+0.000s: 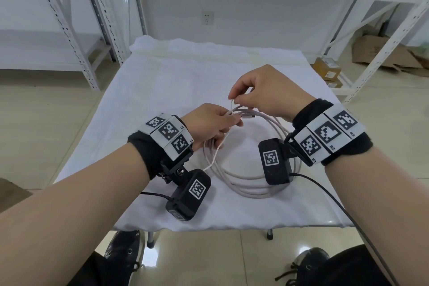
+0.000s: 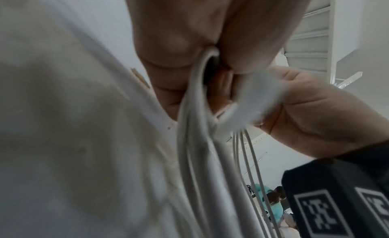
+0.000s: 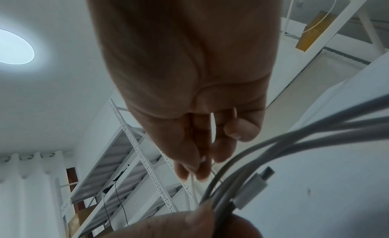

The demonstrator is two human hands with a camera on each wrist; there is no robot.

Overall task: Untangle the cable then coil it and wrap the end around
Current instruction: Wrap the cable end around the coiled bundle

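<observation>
From the head view, the white cable (image 1: 246, 183) lies already in a round coil on the white cloth (image 1: 144, 81) over the small table, nearer the front edge than the back. My left hand (image 1: 210, 123) grips the gathered strands at the far side of the coil, fingers curled round them, so the loops stay together and do not spring apart. My right hand (image 1: 262, 93) hovers just above it, pinching the thin free end (image 1: 232, 105) between thumb and fingertips; I judge I hold it up like this to lead it round the bundle for the wrap. A plug (image 1: 248, 115) pokes out beside my left fingertips. The marker blocks on my left wristband read L1 and L2; those on the right read R1, R2 and R3. The cardboard boxes (image 1: 327, 68) under the shelf at right carry labels too small to read.

From the left wrist view, several strands of the cable (image 2: 195, 133) run up into my clenched left hand (image 2: 179, 47), pressed between fingers and palm. My right hand (image 2: 311, 112) sits just beside it, a blurred white piece at its fingertips; I cannot tell what that piece is.

From the right wrist view, my right hand (image 3: 189, 75) has its fingers drawn together on a thin white strand (image 3: 212, 132). Below, my left thumb (image 3: 189, 225) clamps the grey-looking strands (image 3: 273, 142), and the metal-tipped plug (image 3: 252, 186) lies alongside them. No brand shows on it.
</observation>
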